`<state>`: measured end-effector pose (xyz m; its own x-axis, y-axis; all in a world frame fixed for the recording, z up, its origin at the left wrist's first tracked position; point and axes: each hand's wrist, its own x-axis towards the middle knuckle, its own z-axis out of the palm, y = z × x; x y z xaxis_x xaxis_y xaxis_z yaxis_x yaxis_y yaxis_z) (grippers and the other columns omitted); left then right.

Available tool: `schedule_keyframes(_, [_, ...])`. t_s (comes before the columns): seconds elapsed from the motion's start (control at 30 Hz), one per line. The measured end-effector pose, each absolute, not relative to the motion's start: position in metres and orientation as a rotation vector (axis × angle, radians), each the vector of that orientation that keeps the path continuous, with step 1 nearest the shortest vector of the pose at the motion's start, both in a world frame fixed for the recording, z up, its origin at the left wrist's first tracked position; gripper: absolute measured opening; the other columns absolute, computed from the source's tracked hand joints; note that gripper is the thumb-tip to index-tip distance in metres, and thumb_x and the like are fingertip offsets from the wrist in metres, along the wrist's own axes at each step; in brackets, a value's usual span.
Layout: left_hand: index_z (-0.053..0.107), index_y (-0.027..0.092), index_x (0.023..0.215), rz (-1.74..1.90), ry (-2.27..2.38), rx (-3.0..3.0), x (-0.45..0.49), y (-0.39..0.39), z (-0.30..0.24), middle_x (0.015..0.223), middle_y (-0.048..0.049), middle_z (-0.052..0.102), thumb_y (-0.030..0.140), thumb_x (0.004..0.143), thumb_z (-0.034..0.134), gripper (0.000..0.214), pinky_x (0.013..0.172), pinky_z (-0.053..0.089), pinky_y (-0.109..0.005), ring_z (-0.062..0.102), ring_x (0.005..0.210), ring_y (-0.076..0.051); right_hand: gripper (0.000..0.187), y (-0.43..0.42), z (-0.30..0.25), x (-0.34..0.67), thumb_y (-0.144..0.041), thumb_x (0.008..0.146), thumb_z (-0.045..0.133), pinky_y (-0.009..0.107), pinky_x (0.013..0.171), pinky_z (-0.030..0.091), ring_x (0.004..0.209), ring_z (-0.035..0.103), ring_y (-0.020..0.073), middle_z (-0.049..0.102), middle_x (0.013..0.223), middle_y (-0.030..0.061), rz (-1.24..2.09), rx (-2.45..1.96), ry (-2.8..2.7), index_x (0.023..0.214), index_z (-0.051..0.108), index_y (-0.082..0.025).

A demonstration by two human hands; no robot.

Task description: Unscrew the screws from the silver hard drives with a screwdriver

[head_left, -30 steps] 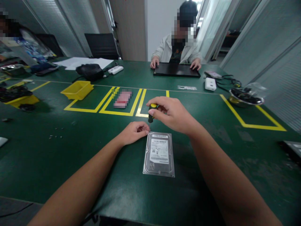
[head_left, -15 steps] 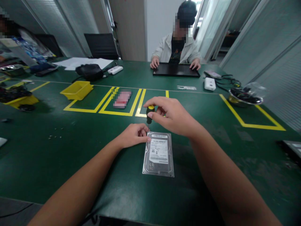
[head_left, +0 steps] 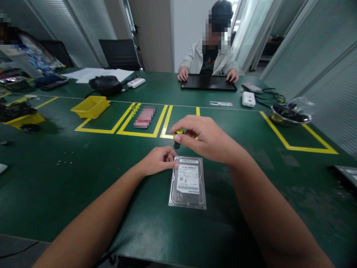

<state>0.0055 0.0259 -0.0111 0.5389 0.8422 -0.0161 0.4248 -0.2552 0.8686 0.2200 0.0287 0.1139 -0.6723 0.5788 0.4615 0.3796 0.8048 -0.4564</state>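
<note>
A silver hard drive (head_left: 188, 182) with a white label lies flat on the green table. My left hand (head_left: 158, 160) grips its far left corner, thumb on the top face and fingers curled at the edge. Above that same corner, my right hand (head_left: 205, 137) is closed round a small screwdriver (head_left: 177, 144) with a black and yellow handle. The screwdriver stands roughly upright over the corner. Its tip is too small to make out, beside my left fingertips.
Several small screws (head_left: 64, 162) lie to the left. A yellow bin (head_left: 90, 107) and a phone (head_left: 145, 117) sit beyond, near yellow tape outlines. At right are a metal bowl (head_left: 291, 116) and a dark device (head_left: 344, 178). Opposite, a person holds a black panel (head_left: 209, 82).
My right hand has turned slightly and its fingers have shifted on the screwdriver, covering more of the handle. My left hand and the hard drive stay put.
</note>
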Motion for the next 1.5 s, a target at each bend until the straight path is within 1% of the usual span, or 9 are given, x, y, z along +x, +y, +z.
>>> schedule_keyframes(0.27, [0.062,0.014,0.099,0.562,1.01,1.904,0.006,0.027,-0.014,0.073,0.0008,0.063,0.049,0.078,0.075,0.043,0.058,0.04,-0.023,0.058,0.065,-0.013,0.019,0.029,0.115,0.22,-0.014,0.092,0.056,0.025,0.083,0.041,0.091,0.059,0.0147,0.07,0.096,0.0061,0.359,-0.668,-2.382,0.1,0.073,-0.012])
schedule_keyframes(0.47, [0.061,0.015,0.1,0.542,1.017,1.93,0.008,0.026,-0.014,0.074,0.0008,0.064,0.05,0.08,0.074,0.042,0.059,0.04,-0.024,0.057,0.065,-0.013,0.021,0.024,0.121,0.222,-0.014,0.088,0.057,0.025,0.076,0.041,0.08,0.059,0.0123,0.071,0.099,0.0033,0.421,-0.732,-2.382,0.104,0.071,-0.015])
schedule_keyframes(0.57, [0.059,0.017,0.099,0.535,1.07,2.027,0.01,0.023,-0.012,0.073,0.0017,0.062,0.054,0.081,0.07,0.043,0.059,0.039,-0.025,0.055,0.064,-0.013,0.024,0.023,0.122,0.224,-0.01,0.086,0.055,0.024,0.075,0.041,0.078,0.058,0.0118,0.071,0.098,0.0032,0.406,-0.746,-2.4,0.103,0.071,-0.014])
schedule_keyframes(0.67, [0.055,0.018,0.095,0.504,1.174,2.151,0.016,0.018,-0.009,0.076,0.0015,0.06,0.063,0.075,0.07,0.051,0.059,0.037,-0.027,0.053,0.065,-0.015,0.025,0.023,0.121,0.223,-0.007,0.085,0.053,0.025,0.077,0.042,0.083,0.059,0.013,0.07,0.1,0.0043,0.389,-0.7,-2.398,0.101,0.071,-0.014])
schedule_keyframes(0.83, [0.055,0.02,0.098,0.432,1.302,2.315,0.023,0.012,-0.006,0.081,-0.0013,0.059,0.072,0.071,0.068,0.06,0.062,0.035,-0.029,0.054,0.073,-0.02,0.015,0.025,0.118,0.22,-0.019,0.091,0.056,0.027,0.079,0.041,0.088,0.057,0.0157,0.068,0.094,0.0044,0.352,-0.691,-2.392,0.092,0.071,-0.016])
schedule_keyframes(0.97, [0.057,0.02,0.1,0.418,1.276,2.31,0.023,0.012,-0.006,0.081,-0.0012,0.059,0.071,0.073,0.067,0.059,0.063,0.035,-0.029,0.054,0.074,-0.02,0.013,0.026,0.117,0.219,-0.017,0.09,0.057,0.026,0.078,0.04,0.084,0.057,0.0145,0.067,0.092,0.0033,0.331,-0.72,-2.378,0.091,0.071,-0.016])
schedule_keyframes(1.17, [0.058,0.02,0.101,0.418,1.238,2.268,0.023,0.012,-0.004,0.082,-0.0013,0.06,0.069,0.073,0.067,0.057,0.064,0.036,-0.029,0.053,0.074,-0.02,0.02,0.026,0.116,0.22,-0.014,0.088,0.059,0.026,0.079,0.043,0.082,0.06,0.0134,0.071,0.105,0.0042,0.354,-0.759,-2.366,0.105,0.069,-0.014])
schedule_keyframes(1.4, [0.058,0.02,0.1,0.433,1.234,2.282,0.023,0.013,-0.004,0.081,-0.0008,0.058,0.07,0.074,0.067,0.057,0.063,0.035,-0.029,0.052,0.072,-0.019,0.028,0.025,0.117,0.219,-0.01,0.087,0.049,0.03,0.089,0.043,0.099,0.061,0.0178,0.071,0.106,0.0063,0.312,-0.718,-2.407,0.103,0.071,-0.015])
schedule_keyframes(1.5, [0.058,0.02,0.101,0.421,1.225,2.301,0.023,0.012,-0.004,0.081,-0.0013,0.059,0.069,0.075,0.067,0.056,0.063,0.035,-0.029,0.052,0.073,-0.02,0.026,0.025,0.117,0.219,-0.012,0.09,0.05,0.03,0.089,0.043,0.099,0.06,0.0182,0.07,0.104,0.0066,0.323,-0.724,-2.397,0.103,0.072,-0.016])
